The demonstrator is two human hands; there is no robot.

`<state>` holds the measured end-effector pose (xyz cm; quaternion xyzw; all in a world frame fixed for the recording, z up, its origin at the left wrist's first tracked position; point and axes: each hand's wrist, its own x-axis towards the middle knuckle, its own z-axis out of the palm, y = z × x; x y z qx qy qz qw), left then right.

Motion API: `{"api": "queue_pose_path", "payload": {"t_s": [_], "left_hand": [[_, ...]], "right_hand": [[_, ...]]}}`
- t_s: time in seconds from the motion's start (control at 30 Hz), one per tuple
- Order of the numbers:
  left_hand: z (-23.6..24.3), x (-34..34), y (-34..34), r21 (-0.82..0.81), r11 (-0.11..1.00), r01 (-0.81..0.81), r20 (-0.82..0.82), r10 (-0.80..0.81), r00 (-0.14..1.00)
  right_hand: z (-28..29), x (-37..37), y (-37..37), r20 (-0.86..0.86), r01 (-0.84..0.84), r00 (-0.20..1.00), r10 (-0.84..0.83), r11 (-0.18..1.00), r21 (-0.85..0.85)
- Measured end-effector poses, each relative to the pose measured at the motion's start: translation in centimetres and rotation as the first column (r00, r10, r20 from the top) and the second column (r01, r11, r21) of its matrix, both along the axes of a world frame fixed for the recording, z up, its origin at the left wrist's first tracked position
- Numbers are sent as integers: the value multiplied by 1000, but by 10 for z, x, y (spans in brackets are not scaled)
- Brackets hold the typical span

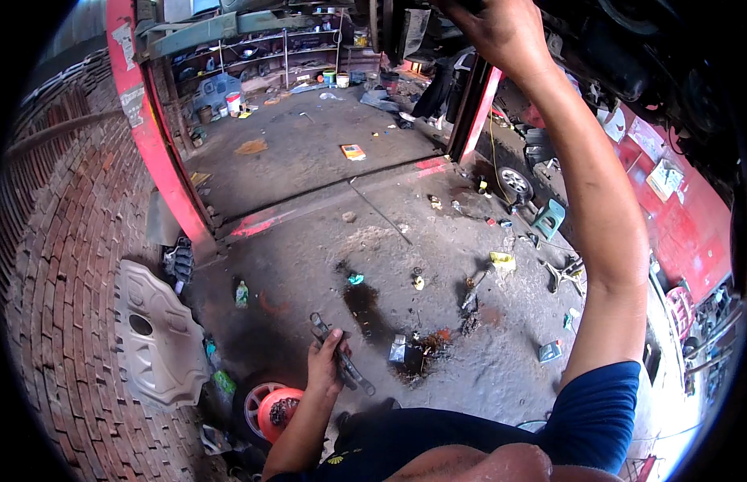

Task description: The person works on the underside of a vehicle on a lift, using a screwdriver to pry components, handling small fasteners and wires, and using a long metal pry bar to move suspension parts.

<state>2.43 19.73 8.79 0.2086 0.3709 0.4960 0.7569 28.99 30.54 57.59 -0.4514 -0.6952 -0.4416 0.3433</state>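
Observation:
Low in front of my body, my left hand [325,361] is closed round a small bundle of metal wrenches [358,380], whose ring ends stick out past the thumb and below the fingers. How many there are I cannot make out. High at the top edge, my right hand [502,34] reaches up on a raised arm to the dark underside of a vehicle [622,60]. Its fingertips run into shadow and out of the picture, so what they touch or hold is hidden.
A red lift post [152,128] stands left, another red post [479,112] right of centre. Below left lie a beige panel [160,341], a wheel [249,402] and an orange-red bowl [270,414]. Dark oil stains [361,309], a long rod [381,213] and a teal stool [548,217] are on the floor.

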Motion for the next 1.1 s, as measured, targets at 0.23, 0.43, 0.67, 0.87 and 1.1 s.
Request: {"api": "queue_pose_path", "payload": {"t_s": [0.23,0.43,0.67,0.87,1.1], "left_hand": [[-2,-1,-2,-28,1000,1,1,-1,1000],[-7,-1,-3,-44,999,-15,4,15,1000],[-8,-2,-6,-57,997,46,18,-46,999],[-16,-4,-8,-68,995,70,13,-69,998],[-21,-3,-11,-99,993,71,4,-70,998]], "right_hand": [[8,6,-1,106,34,994,-29,998,-44],[6,2,-2,57,63,997,-59,996,-56],[0,-1,6,27,72,997,-71,996,-45],[6,9,15,157,150,977,-146,988,-18],[24,25,11,335,323,894,-296,946,-26]]}}
